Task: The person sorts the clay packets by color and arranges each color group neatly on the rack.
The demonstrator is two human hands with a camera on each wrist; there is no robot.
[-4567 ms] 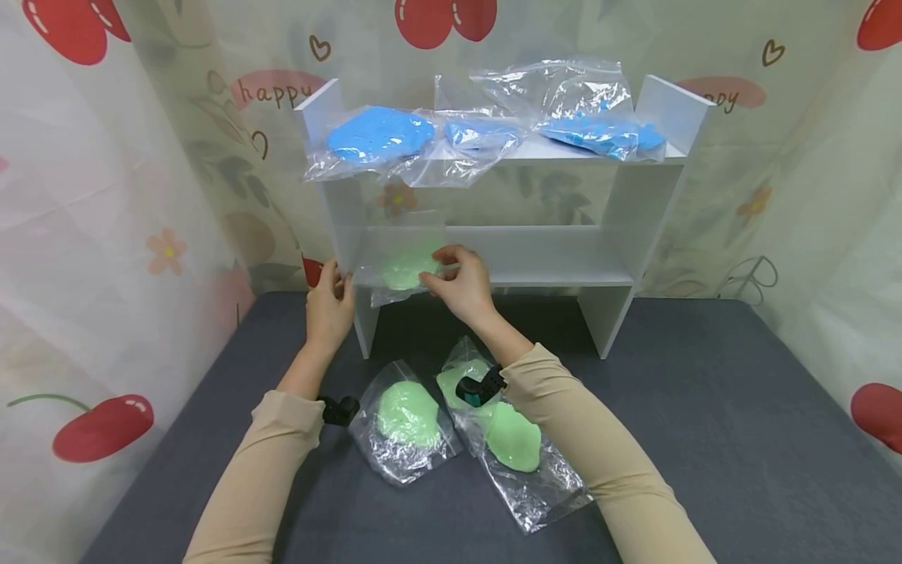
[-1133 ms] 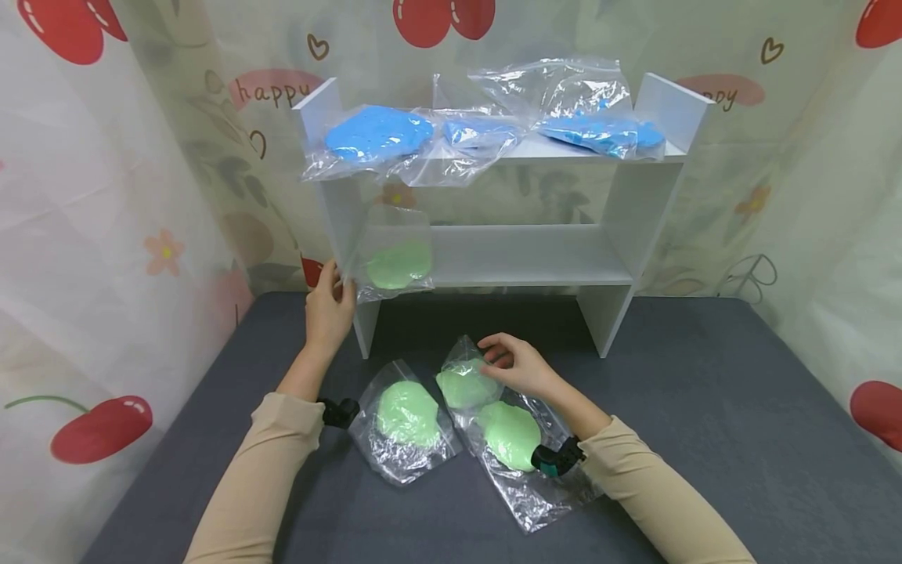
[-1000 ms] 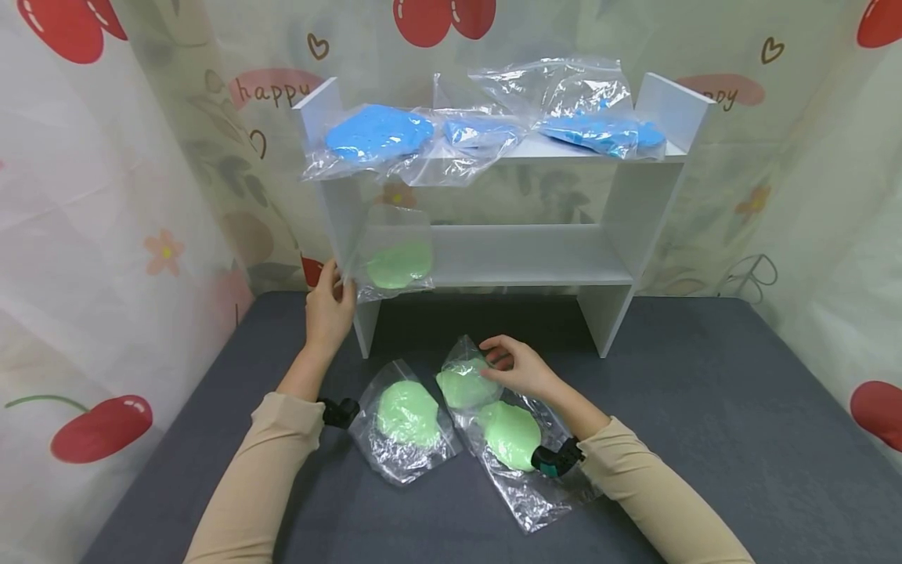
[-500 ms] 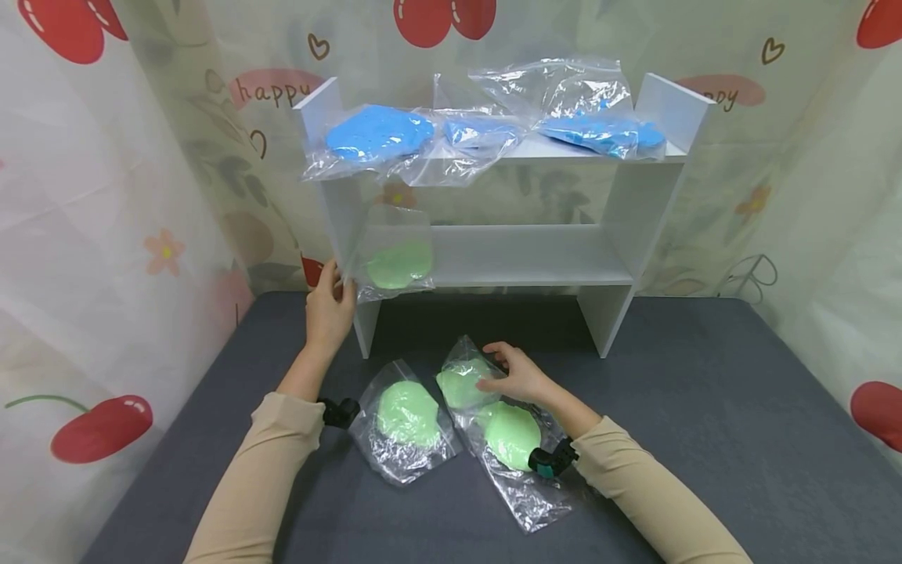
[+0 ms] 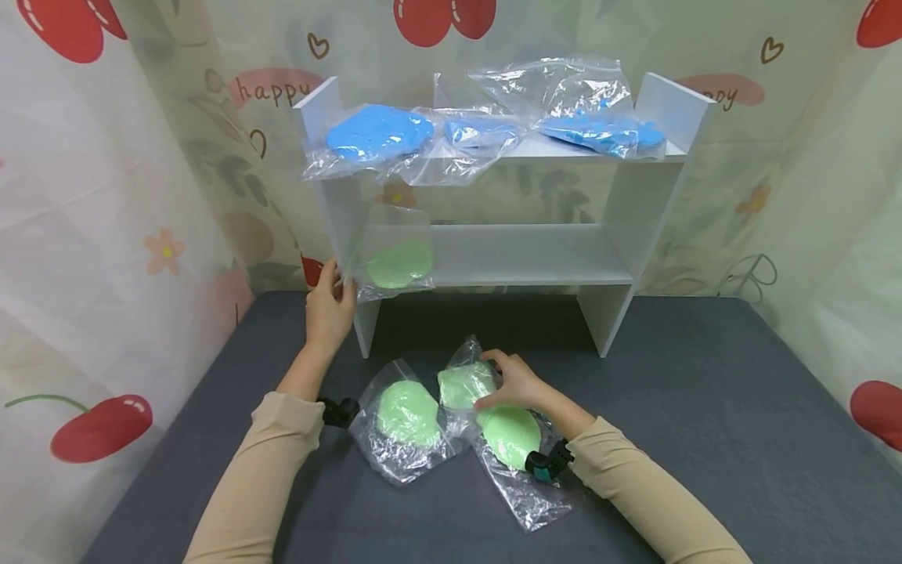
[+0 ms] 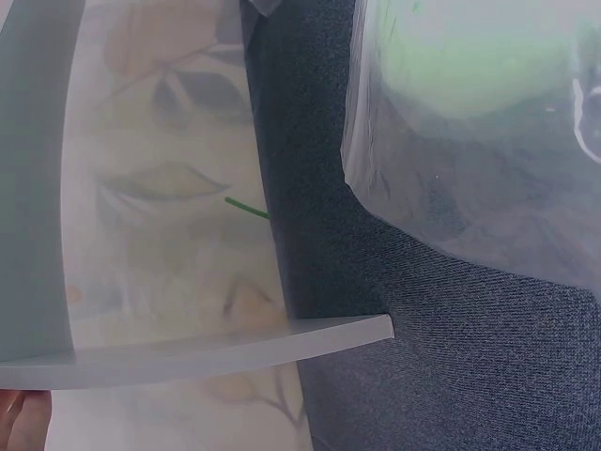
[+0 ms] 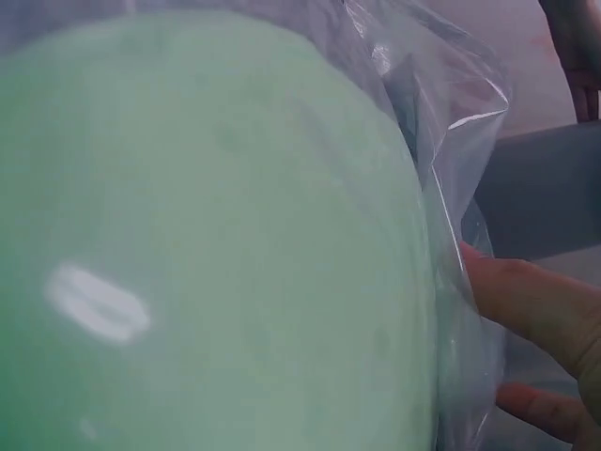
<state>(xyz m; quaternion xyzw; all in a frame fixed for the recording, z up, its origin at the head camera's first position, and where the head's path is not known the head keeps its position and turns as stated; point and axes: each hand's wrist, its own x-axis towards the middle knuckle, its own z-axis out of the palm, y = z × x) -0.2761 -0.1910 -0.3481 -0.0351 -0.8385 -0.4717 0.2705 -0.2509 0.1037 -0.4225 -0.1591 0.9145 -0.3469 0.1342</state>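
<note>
My right hand [image 5: 517, 384] pinches the right side of a clear plastic bag holding a flat pale-green lump [image 5: 461, 385], over the dark table. In the right wrist view, a finger [image 7: 535, 305] bends against clear plastic beside a large green lump [image 7: 216, 235]. A second green-lump bag [image 5: 510, 439] lies under the right wrist, and a third [image 5: 407, 415] lies to its left. Up on the white shelf, my left hand [image 5: 330, 313] rests against the outside of the left panel; its fingertips [image 6: 28, 418] show below that panel in the left wrist view.
The white shelf unit [image 5: 535, 262] stands at the table's back. Another green-lump bag [image 5: 399, 265] leans at the left of its middle board. Bags with blue lumps [image 5: 380, 133] lie along the top board. A printed cloth [image 5: 796, 172] hangs behind the table [image 5: 705, 407].
My right hand came down from the middle board, leaving a green bag there, to the bags on the table. Its fingers closed on the upper bag, which shifted slightly right. My left hand stayed put.
</note>
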